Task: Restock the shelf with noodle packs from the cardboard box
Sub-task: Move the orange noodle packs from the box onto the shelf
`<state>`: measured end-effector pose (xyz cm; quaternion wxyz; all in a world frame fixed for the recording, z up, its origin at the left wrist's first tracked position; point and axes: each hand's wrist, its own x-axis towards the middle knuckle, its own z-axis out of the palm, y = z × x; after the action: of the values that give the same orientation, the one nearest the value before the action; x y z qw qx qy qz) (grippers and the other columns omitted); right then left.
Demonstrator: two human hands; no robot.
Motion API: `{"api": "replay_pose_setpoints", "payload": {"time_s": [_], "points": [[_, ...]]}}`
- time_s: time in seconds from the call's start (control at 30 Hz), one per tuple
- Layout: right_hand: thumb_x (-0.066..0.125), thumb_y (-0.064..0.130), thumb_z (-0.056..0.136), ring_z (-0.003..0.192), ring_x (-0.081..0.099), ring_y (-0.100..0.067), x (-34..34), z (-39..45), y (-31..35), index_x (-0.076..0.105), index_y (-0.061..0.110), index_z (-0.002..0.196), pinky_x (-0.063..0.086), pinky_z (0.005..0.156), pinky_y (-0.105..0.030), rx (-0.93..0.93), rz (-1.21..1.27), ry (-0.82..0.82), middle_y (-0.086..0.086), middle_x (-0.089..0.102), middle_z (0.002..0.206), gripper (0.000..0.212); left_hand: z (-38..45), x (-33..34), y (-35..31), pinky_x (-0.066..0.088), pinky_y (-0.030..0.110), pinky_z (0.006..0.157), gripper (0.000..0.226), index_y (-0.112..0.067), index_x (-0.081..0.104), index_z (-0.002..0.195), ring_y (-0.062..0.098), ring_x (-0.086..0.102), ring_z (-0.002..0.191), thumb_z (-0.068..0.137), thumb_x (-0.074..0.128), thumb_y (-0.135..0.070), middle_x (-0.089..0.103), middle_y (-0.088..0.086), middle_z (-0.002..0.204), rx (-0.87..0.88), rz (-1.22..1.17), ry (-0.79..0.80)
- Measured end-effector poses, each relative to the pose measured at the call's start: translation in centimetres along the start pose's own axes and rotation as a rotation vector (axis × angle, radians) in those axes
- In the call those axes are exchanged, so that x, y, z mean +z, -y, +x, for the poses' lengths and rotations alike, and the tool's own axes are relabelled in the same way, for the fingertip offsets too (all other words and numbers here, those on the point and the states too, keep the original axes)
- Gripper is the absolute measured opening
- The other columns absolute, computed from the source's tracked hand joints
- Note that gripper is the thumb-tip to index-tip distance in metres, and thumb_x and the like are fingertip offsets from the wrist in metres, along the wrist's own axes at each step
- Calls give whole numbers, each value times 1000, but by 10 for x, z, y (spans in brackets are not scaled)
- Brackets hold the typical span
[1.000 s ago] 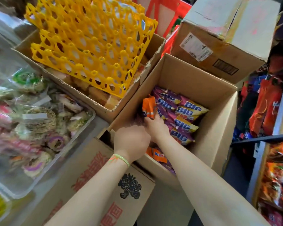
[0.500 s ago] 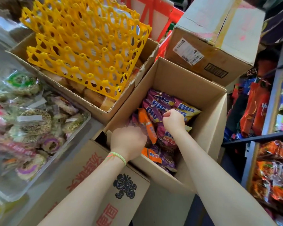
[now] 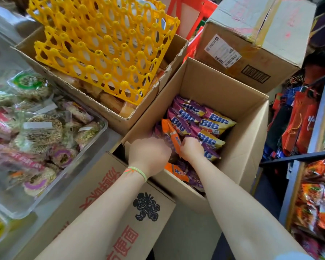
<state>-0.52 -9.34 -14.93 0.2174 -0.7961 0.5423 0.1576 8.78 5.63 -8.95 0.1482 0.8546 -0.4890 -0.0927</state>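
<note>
- Since half a second ago: right hand (image 3: 190,148) drawn back from the far packs to meet the left hand (image 3: 149,155); orange pack (image 3: 172,135) shifted only slightly between them.
- Both hands down inside the open cardboard box (image 3: 251,132), fingers curled around the upright orange pack, pinched from either side.
- Just beyond the knuckles: purple and yellow noodle packs (image 3: 201,126) lying stacked in the box.
- On the left wrist: a thin green band (image 3: 137,170).
- Beyond the left hand: yellow egg trays (image 3: 101,44) resting on another carton.
- Further left: a clear tray (image 3: 94,145) of wrapped snacks.
- Far right of the right arm: shelf (image 3: 296,157) with orange packets.
- Beyond the box: a sealed carton (image 3: 251,40).
</note>
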Motion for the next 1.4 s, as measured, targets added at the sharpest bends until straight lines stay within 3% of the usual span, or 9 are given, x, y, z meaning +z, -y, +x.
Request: {"api": "replay_pose_setpoints", "payload": {"time_s": [0.17, 0.33, 0.47, 0.63, 0.73, 0.83, 1.03, 1.17, 1.4], "points": [[57, 16, 91, 80, 58, -21, -43, -14, 0, 57, 12, 83, 49, 67, -35, -150, 218, -208, -2, 59, 86, 9, 1, -6, -5, 32, 28, 52, 32, -25, 63, 97, 18, 64, 72, 92, 37, -44, 65, -6, 82, -37, -32, 19], [58, 13, 90, 77, 59, -15, -93, -52, -16, 59, 14, 84, 49, 62, -27, -349, 330, -235, -1, 62, 81, 6, 13, -19, -4, 50, 36, 78, 82, -18, 16, 154, 25, 62, 114, 90, 55, -50, 51, 4, 142, -224, -97, 213], [58, 14, 87, 81, 62, -12, -129, -79, -25, 60, 21, 81, 50, 67, -22, -384, 613, -114, 0, 65, 85, 9, 30, -31, 6, 48, 36, 100, 92, -28, 31, 147, 16, 54, 125, 73, 81, -46, 51, -7, 142, -233, -543, 343], [49, 6, 88, 83, 68, -19, -138, -84, -27, 53, 14, 82, 52, 61, -28, -389, 1214, 229, 0, 64, 82, 11, 32, -43, 8, 52, 17, 86, 53, -38, 60, 112, -11, 64, 97, 71, 89, -22, 69, -23, 107, -147, -1018, 425], [54, 19, 88, 81, 67, -15, -121, -75, -24, 54, 15, 87, 52, 69, -30, -291, 1146, 165, 2, 66, 81, 3, 26, -38, 8, 57, 26, 84, 45, -29, 66, 107, -5, 66, 91, 69, 90, -30, 70, -21, 99, -126, -893, 272], [59, 20, 95, 87, 61, -14, -101, -67, -23, 54, 16, 105, 46, 68, -17, -100, 744, -148, -2, 63, 100, 12, 19, -32, 13, 43, 30, 55, 37, -23, 52, 86, 17, 62, 75, 74, 83, -39, 60, -9, 83, -25, -458, -23], [69, 31, 84, 119, 55, -26, -36, -75, 0, 43, 21, 142, 50, 96, -38, -401, -178, 417, -5, 53, 137, 64, 16, -21, 20, 32, 30, 56, 36, -23, 40, 87, 28, 61, 77, 83, 72, -38, 58, -1, 86, -51, -255, -87], [53, 34, 91, 117, 56, -32, -5, -70, 13, 45, 28, 139, 52, 93, -49, -446, -210, 336, -7, 52, 137, 49, 21, -22, 19, 40, 30, 54, 36, -24, 38, 94, 26, 65, 74, 87, 66, -45, 61, -3, 86, -85, -234, -23], [63, 22, 93, 87, 64, -20, -22, -61, -6, 68, 26, 99, 56, 75, -34, -323, 7, 181, 2, 66, 94, 9, 22, -23, 18, 42, 28, 57, 34, -25, 42, 101, 24, 68, 75, 89, 64, -48, 66, -4, 88, -101, -246, -22]]}}
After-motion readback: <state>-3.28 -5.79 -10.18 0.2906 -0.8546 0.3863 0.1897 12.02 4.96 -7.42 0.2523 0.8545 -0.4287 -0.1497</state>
